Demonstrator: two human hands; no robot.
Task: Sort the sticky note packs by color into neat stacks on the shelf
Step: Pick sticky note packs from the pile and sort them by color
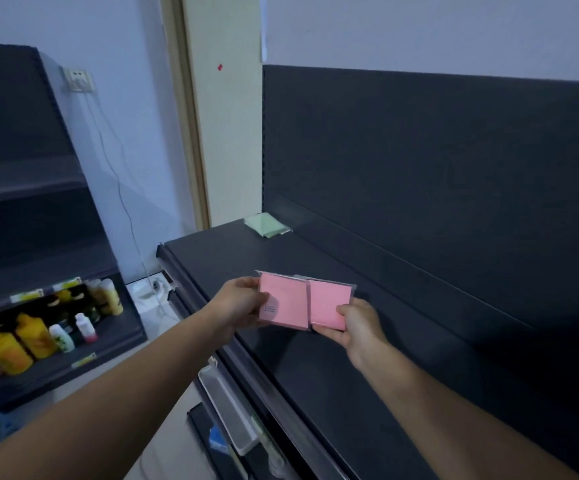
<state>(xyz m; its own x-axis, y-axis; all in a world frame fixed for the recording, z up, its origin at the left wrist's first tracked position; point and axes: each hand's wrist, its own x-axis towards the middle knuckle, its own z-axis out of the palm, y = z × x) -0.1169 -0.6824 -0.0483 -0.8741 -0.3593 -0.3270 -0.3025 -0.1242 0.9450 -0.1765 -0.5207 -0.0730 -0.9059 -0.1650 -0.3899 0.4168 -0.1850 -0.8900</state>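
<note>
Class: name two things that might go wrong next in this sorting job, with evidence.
1. The left hand pinches the left pink pack, the right hand the right pink pack, each by one edge; the glossy wraps may slip.
2. The green packs lie askew at the shelf's far end; pink ones set carelessly could stack equally untidily.

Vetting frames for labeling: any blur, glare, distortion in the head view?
Head view: dim, bluish, no hard glare, faint sheen on the wrap of the right pack. Head view: bottles at left smeared, print on the left pack unreadable. Head view: door frame leans, wide-angle skew; soft shadow on the shelf under the packs.
</note>
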